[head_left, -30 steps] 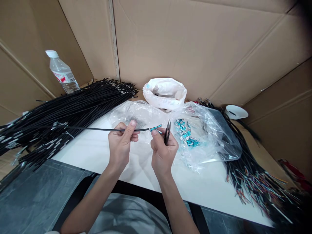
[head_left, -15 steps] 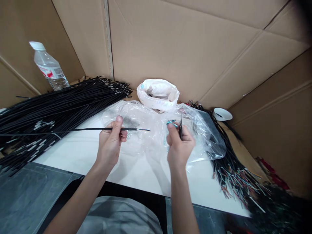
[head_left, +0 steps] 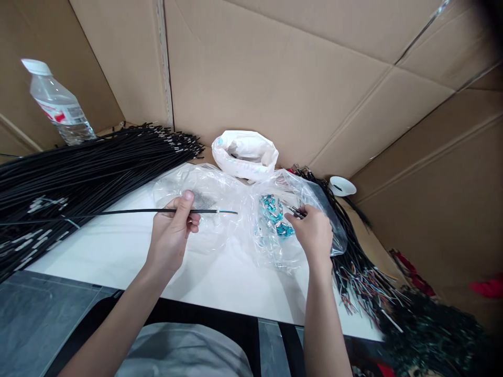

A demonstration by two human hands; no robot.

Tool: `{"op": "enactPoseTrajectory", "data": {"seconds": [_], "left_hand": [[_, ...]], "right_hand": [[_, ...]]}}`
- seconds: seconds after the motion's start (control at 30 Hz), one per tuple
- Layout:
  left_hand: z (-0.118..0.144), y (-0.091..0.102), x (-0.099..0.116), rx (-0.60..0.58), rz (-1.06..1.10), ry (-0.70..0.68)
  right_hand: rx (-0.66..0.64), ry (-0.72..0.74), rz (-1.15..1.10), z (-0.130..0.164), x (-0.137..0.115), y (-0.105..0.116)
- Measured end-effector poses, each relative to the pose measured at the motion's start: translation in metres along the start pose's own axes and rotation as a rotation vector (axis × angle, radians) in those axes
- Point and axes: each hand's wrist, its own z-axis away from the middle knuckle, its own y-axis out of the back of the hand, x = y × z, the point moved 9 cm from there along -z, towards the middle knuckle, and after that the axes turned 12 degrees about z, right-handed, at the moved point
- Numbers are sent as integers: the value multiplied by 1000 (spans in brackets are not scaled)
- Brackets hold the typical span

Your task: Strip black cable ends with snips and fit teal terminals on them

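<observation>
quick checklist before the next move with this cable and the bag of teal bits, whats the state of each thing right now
1. Left hand pinching the black cable: ok, thumb on top, cable held level.
2. Cable's stripped end free: ok, it sticks out past the fingers over the clear plastic, touching nothing.
3. Right hand at the clear bag: ok, fingers at the bag's opening.
4. Dark tool in the right hand: ok, gripped, tips pointing toward the teal pieces.
5. Teal piece picked up: cannot tell.
6. Cable pile clear of the held cable: not ok, the cable's far end runs across it.
</observation>
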Motion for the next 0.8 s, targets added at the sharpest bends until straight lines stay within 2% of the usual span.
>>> {"op": "enactPoseTrajectory", "data": {"seconds": [0.07, 0.2, 0.33, 0.4, 0.47, 0.73, 0.8], "left_hand": [[0, -1, 0, -13, -15, 11], [3, -5, -3, -62, -46, 43], [6, -10, -8, -119, -96, 72], [7, -12, -9, -138, -120, 81], [7, -14, -10, -145, -133, 88], [9, -18, -8, -164, -121, 117], [11, -21, -8, -195, -114, 118]], "right_hand": [[1, -52, -204, 6, -6, 1], [-130, -150, -936, 33, -40, -6], [-567, -265, -1426, 76, -94, -27], [-702, -297, -1567, 92, -112, -29], [-761, -331, -1665, 100, -120, -28], [-800, -485, -1837, 113, -124, -32], [-769, -505, -1836, 114, -123, -34]]}}
